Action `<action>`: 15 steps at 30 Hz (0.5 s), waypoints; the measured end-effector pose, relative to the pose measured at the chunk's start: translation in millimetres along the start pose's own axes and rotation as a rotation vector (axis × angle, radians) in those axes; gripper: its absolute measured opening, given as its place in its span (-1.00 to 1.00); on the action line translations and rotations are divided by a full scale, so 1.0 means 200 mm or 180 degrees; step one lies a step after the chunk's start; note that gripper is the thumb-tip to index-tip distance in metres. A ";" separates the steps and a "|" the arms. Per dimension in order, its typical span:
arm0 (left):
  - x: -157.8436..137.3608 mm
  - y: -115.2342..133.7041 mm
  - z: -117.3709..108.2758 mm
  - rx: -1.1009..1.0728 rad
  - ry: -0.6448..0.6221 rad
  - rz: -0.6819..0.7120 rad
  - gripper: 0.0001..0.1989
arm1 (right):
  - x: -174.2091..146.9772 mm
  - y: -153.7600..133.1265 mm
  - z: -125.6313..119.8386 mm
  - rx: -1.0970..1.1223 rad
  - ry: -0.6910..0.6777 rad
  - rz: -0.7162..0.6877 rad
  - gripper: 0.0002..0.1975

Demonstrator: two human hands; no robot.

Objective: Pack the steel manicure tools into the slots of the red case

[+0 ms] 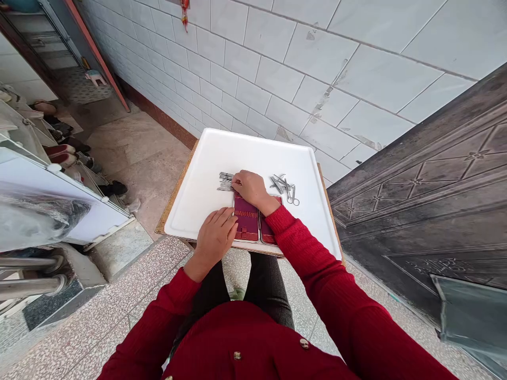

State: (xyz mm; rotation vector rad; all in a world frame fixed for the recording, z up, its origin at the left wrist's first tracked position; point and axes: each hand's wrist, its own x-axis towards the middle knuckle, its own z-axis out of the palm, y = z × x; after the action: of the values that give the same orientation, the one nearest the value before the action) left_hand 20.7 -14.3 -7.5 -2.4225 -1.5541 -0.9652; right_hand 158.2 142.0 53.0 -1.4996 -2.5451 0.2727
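A wall of pale tiles (pixel 273 74), scuffed in places, runs behind the scene, with a red ornament (pixel 184 13) hanging near its top. To the right stands a dark door (pixel 431 179) with raised floral patterning, while to the left shoes (pixel 61 153) sit on a rack beside crumpled clear plastic (pixel 43 216). Below, speckled flooring (pixel 99 316) spreads past two thick metal posts (pixel 34 287).
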 end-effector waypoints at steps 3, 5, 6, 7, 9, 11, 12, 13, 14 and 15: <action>0.00 0.00 0.01 0.0069 0.0045 0.0038 -0.75 | 0.00 -0.02 -0.02 -0.0033 -0.0156 -0.0043 -0.79; 0.00 0.00 0.01 0.0086 0.0062 0.0049 -0.75 | 0.00 -0.04 -0.03 -0.0099 -0.0257 -0.0044 -0.80; 0.00 0.00 0.01 0.0092 0.0071 0.0058 -0.75 | 0.00 -0.04 -0.04 -0.0133 -0.0299 -0.0033 -0.81; 0.00 0.00 0.01 0.0100 0.0085 0.0068 -0.75 | 0.00 -0.04 -0.04 -0.0164 -0.0329 -0.0016 -0.81; -0.01 0.00 0.01 0.0111 0.0115 0.0085 -0.75 | 0.01 -0.05 -0.05 -0.0201 -0.0366 0.0001 -0.80; -0.01 0.00 0.01 0.0092 0.0111 0.0086 -0.75 | 0.01 -0.05 -0.05 -0.0204 -0.0388 -0.0005 -0.80; -0.01 0.00 0.01 0.0072 0.0095 0.0075 -0.75 | 0.01 -0.05 -0.06 -0.0202 -0.0393 -0.0006 -0.80; -0.01 0.00 0.01 0.0049 0.0072 0.0060 -0.74 | 0.02 -0.05 -0.06 -0.0203 -0.0398 -0.0004 -0.79; -0.01 -0.01 0.01 0.0026 0.0043 0.0039 -0.74 | 0.02 -0.06 -0.07 -0.0207 -0.0395 -0.0006 -0.79; -0.01 -0.01 0.01 0.0007 0.0019 0.0017 -0.74 | 0.03 -0.06 -0.07 -0.0217 -0.0383 -0.0011 -0.79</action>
State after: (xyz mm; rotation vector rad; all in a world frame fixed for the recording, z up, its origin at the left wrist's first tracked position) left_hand 20.3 -14.1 -10.8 -2.4188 -1.5451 -0.9683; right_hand 148.0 142.0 70.1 -1.5470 -2.6755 0.2866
